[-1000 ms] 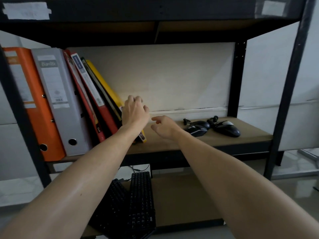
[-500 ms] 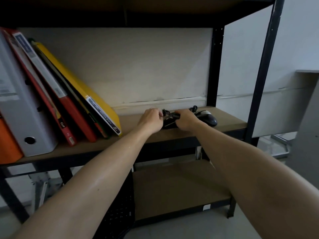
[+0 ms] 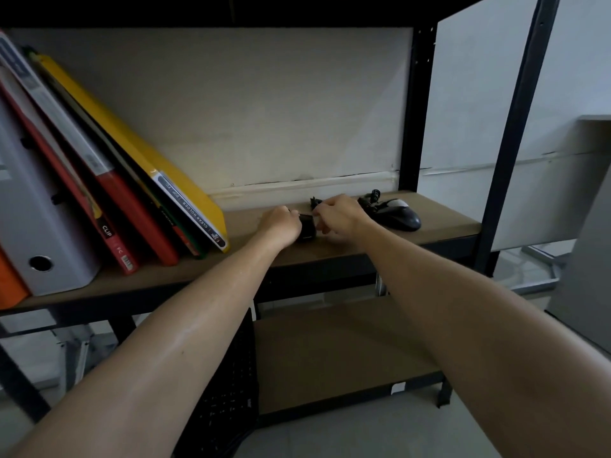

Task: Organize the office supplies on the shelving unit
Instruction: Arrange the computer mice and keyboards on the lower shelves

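Mouse (image 3: 305, 229) held mid-shelf (image 3: 439, 226), both hands closed.

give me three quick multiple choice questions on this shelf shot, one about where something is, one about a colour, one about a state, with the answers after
1. Where is the black and silver mouse?
A. on the middle shelf, to the right of both hands
B. on the lower shelf beside the keyboard
C. leaning on the binders

2. What colour is the outermost leaning folder, nearest the hands?
A. blue
B. yellow
C. white

3. How do the folders on the left stand?
A. flat in a stack
B. perfectly upright
C. tilted, tops leaning left

Answers:
1. A, the mouse rests on the middle shelf past the right hand.
2. B, its cover is yellow, with a grey spine label.
3. C, the red folder and its neighbours slant against the grey binder, while the left hand and right hand close on a small black object.
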`<state>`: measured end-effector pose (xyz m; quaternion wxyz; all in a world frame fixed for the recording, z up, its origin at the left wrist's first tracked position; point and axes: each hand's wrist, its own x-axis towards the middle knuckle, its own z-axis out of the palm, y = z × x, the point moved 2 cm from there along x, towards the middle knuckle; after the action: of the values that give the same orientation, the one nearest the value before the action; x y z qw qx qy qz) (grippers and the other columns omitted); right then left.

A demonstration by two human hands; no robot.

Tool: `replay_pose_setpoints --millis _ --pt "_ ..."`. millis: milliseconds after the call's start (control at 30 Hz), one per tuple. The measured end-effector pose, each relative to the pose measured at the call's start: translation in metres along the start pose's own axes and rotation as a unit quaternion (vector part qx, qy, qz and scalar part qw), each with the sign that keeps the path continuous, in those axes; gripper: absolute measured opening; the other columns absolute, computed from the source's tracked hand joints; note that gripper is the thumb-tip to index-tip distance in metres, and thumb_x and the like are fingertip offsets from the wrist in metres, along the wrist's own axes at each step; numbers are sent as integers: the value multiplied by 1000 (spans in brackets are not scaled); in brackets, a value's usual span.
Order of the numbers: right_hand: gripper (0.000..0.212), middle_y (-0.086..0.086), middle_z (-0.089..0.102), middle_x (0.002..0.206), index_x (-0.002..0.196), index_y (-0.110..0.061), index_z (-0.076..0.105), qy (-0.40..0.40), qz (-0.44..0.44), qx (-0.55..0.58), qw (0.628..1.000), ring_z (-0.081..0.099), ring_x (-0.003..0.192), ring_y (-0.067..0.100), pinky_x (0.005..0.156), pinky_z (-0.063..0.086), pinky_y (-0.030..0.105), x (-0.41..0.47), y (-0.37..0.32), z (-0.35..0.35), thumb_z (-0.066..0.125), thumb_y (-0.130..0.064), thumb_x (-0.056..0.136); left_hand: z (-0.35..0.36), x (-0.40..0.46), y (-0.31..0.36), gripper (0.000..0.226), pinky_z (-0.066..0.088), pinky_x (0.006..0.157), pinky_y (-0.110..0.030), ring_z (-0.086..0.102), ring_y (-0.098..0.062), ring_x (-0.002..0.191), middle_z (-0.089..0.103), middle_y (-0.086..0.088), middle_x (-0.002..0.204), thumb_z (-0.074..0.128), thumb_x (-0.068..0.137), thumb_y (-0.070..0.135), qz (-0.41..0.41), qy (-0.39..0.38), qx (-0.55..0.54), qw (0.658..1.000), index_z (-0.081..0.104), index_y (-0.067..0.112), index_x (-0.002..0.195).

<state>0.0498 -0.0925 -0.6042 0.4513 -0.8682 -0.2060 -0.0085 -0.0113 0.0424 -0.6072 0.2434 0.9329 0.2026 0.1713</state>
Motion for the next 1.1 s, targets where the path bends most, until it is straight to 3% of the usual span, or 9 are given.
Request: replay_pose_setpoints --millis 100,200,300,433,567,767,867,967,1100 --pt "30 11 73 104 105 -14 75 50 -13 -26 998 67 98 29 88 56 36 5 2 -6 49 -15 90 3 4 -3 50 41 70 -34 58 -28 89 60 -4 84 45 95 60 3 -18 -33 999 62 14 86" --pt "45 11 53 136 133 -17 59 67 -12 -133 989 47 126 30 106 43 42 13 13 -9 50 -10 90 8 7 -3 52 48 83 -34 56 -22 97 59 1 97 61 80 68 2 -26 -33 999 58 20 99" --pt "56 10 36 149 149 -20 39 38 -3 -225 974 30 138 32 111 35 46 22 23 -10 52 -15 94 10 13 -2 44 46 79 -30 57 -23 102 64 -2 110 65 79 55 -4 -22 -31 999 62 20 108" --pt "57 7 25 155 151 -25 35 -5 21 -262 965 20 144 32 114 26 49 33 32 -2 50 -21 96 12 19 -1 46 44 85 -29 55 -25 113 62 -3 124 57 84 49 -1 -29 -18 999 61 23 121" --pt "42 10 36 138 135 -26 48 33 5 -283 958 32 130 36 108 30 46 38 26 -2 57 -34 95 13 26 -2 49 43 80 -33 54 -27 109 59 -5 118 58 83 54 -16 -27 -14 999 53 18 116" --pt "52 14 50 130 129 -17 41 -9 21 -266 964 46 121 35 98 43 45 36 19 3 63 -42 88 6 21 3 57 44 76 -34 55 -27 105 59 -5 121 63 83 53 -28 -43 41 998 50 17 125" --pt "63 16 40 139 140 -26 37 -51 26 -249 967 46 123 38 102 44 50 27 13 3 62 -49 88 0 11 6 66 51 91 -36 58 -27 110 62 -3 124 67 73 55 -22 -78 54 995 55 21 129" --pt "70 19 29 152 152 -31 34 -86 38 -288 953 39 134 41 112 36 49 18 11 5 50 -59 91 -3 1 6 68 53 87 -34 62 -25 101 67 -2 113 60 57 66 -22 -109 59 992 64 27 113" --pt "66 18 32 152 150 -26 38 -82 37 -311 946 37 136 39 111 36 48 5 7 4 46 -59 93 -7 -10 7 51 48 76 -31 59 -27 101 63 -8 112 59 77 59 -27 -121 88 988 60 20 110"
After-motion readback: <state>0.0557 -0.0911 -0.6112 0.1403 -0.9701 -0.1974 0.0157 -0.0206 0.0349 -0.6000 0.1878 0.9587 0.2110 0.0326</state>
